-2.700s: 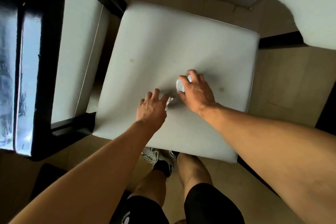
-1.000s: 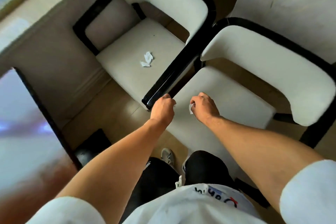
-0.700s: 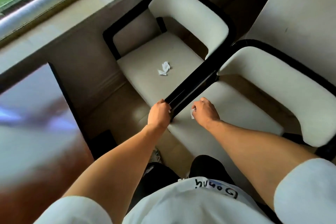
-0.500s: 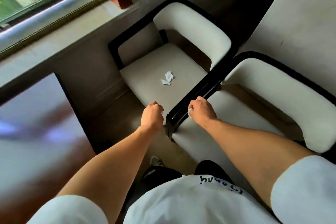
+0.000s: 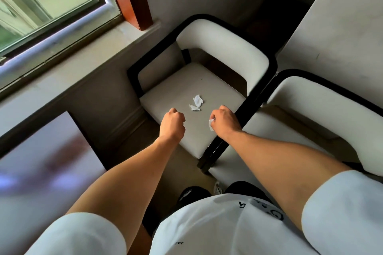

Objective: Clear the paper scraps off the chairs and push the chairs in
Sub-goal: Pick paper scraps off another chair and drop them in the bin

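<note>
Two white paper scraps lie on the seat of the left chair, a white-cushioned chair with a black frame. My left hand hovers over the seat's front as a closed fist, with only a sliver of white paper showing at its fingers. My right hand is a fist beside the chair's black right arm and pinches a white paper scrap. The scraps on the seat lie just beyond and between both hands. The right chair stands against the left one; its seat shows no scraps.
A white table stands behind the chairs at upper right. A wall with a window sill runs along the left chair's side. A dark glossy surface sits at lower left. My legs and shoes stand on the wood floor in front of the chairs.
My view and both hands have shifted from the right chair's seat to the left chair. Both fists now hang over the left seat, close to the scraps lying there.
</note>
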